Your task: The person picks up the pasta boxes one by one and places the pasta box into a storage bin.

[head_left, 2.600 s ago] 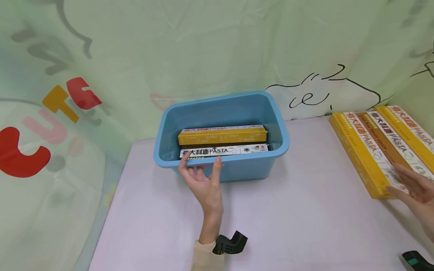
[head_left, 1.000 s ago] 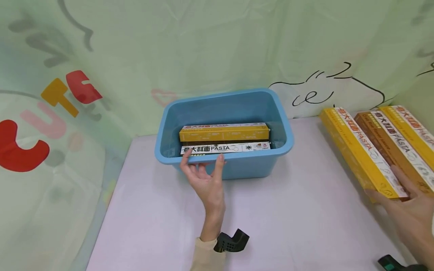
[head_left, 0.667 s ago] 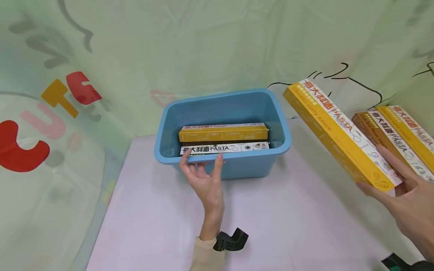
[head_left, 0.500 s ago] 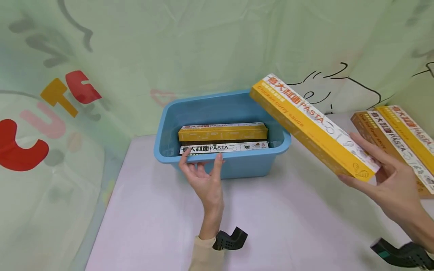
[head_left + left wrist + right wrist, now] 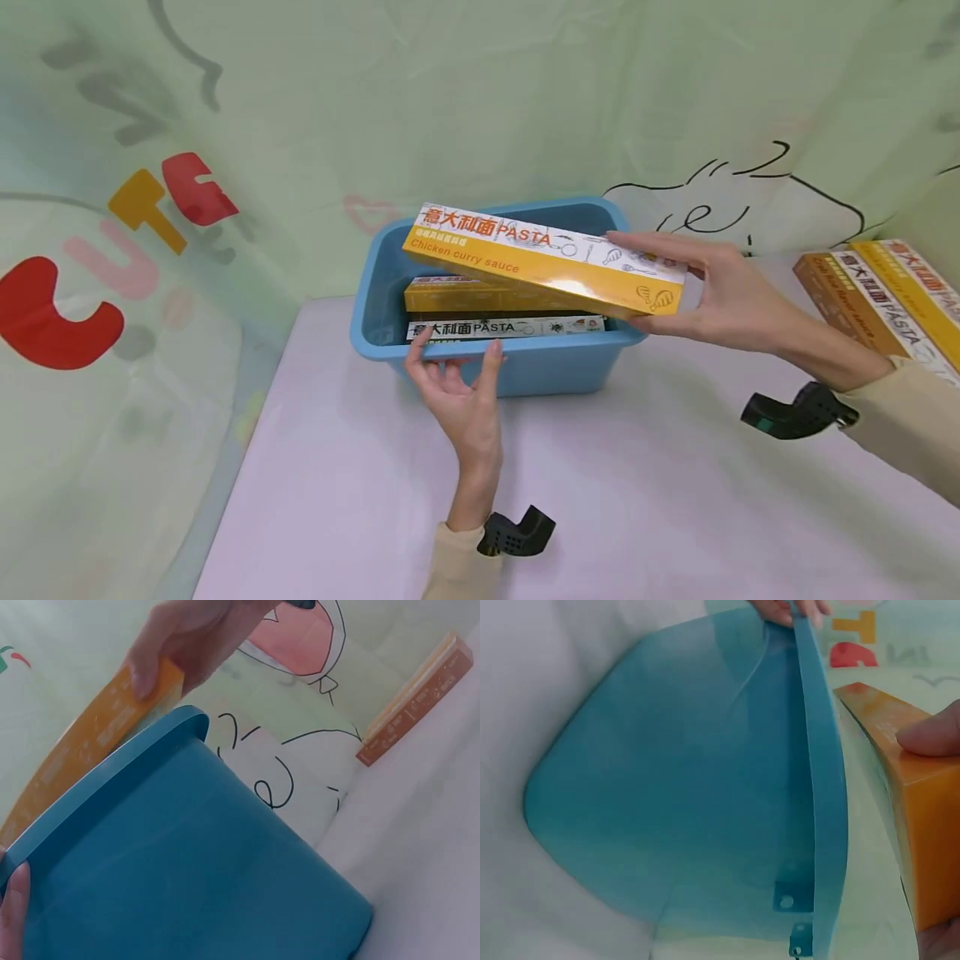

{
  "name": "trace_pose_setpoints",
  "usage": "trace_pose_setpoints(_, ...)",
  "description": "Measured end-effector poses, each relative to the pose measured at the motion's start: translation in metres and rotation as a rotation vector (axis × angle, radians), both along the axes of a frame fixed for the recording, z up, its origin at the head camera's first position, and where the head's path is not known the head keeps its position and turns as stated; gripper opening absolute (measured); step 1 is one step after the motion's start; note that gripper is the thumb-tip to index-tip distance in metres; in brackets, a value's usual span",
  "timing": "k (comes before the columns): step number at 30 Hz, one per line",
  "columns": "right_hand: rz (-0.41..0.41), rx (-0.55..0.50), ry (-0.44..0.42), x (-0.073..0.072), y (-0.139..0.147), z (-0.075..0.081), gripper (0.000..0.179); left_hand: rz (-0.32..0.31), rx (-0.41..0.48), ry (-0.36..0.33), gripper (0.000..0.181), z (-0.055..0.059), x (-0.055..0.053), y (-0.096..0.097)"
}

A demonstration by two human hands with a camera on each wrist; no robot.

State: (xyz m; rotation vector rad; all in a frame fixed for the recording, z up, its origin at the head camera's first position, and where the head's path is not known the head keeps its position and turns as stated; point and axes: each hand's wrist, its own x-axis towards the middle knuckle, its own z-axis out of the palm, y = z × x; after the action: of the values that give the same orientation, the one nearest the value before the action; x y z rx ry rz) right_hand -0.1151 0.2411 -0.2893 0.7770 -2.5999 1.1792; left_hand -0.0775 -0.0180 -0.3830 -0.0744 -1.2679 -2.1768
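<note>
My right hand [image 5: 720,292] grips the right end of a yellow and white pasta box [image 5: 540,258], labelled chicken curry sauce. That box is held slantwise above the blue plastic bin [image 5: 495,371], its left end higher. With fingers over the front rim and thumb against it, my left hand [image 5: 461,408] holds the bin. Inside stand a yellow pasta box [image 5: 450,296], partly hidden by the held one, and a box with a white printed edge [image 5: 517,326] near the front wall. In the right wrist view the held box [image 5: 900,742] is beside the bin's rim [image 5: 825,787].
On the table's right side lie a brown pasta box [image 5: 862,300] and a yellow pasta box [image 5: 915,283], side by side. A green printed curtain [image 5: 487,100] hangs behind the bin. The white tabletop [image 5: 637,500] stretches in front.
My right hand has gripped the leftmost yellow pasta box, lifted it off the table and carried it left over the bin, turning it more level. My left hand stays on the rim.
</note>
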Motion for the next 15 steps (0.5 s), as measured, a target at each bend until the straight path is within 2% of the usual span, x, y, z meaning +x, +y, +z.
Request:
trace_pose_setpoints(8,0.099,0.105,-0.052,-0.03,-0.017,0.012,0.082,0.001,-0.021,0.001,0.075,0.0,0.0,0.001)
trace_pose_setpoints(15,0.212,0.162,-0.179,-0.051,-0.027,0.01,0.076,0.007,-0.034,-0.005,0.075,0.0,0.001,0.0)
